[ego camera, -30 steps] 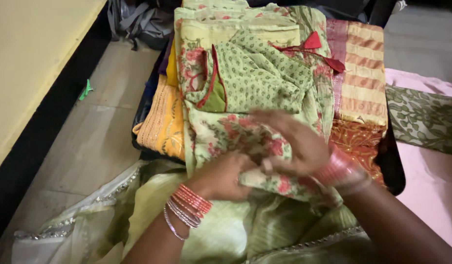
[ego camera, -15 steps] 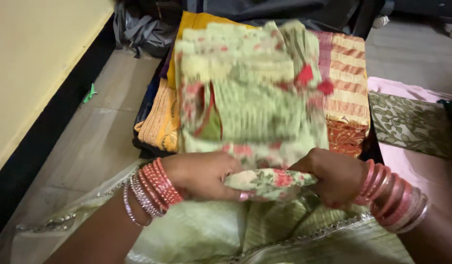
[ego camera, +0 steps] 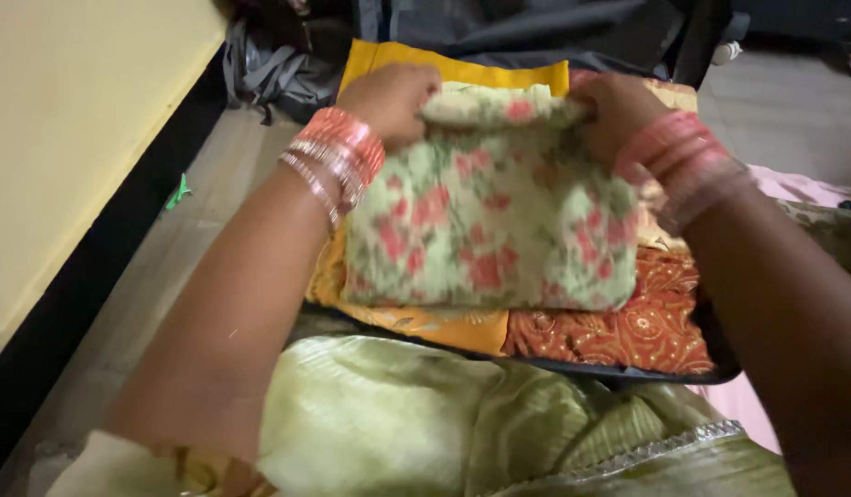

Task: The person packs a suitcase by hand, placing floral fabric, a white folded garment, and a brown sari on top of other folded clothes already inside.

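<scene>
— Green floral cloth, soft and folded, is what both hands are clamped on. The left hand (ego camera: 388, 99) pinches the far left corner of the pale green folded cloth with red flowers (ego camera: 485, 216), and the right hand (ego camera: 614, 103) grips the far right corner, so the two hands stand apart across its width.

— Where does that cloth lie?

— On top of the stack of folded clothes in the dark open suitcase (ego camera: 628, 373). Just beneath it, toward the person, shows a yellow-orange embroidered fabric (ego camera: 425, 322), and beside that, to the right of the floral cloth's near edge, an orange-red fabric with gold pattern (ego camera: 628, 331). A plain yellow cloth (ego camera: 453, 66) peeks out beyond its far edge.

— How would it handle?

— Light and limp, I'd judge; it sags and bunches between the fists, so the folded edge near the corners is the surest place to hold. Nothing fragile or slippery about it.

— And round about?

— Nearer than the suitcase, a light green ribbed garment with silver trim (ego camera: 425, 433) spreads over the person's lap. Left of the suitcase run the pale floor (ego camera: 158, 267) and a cream wall (ego camera: 66, 138).
</scene>
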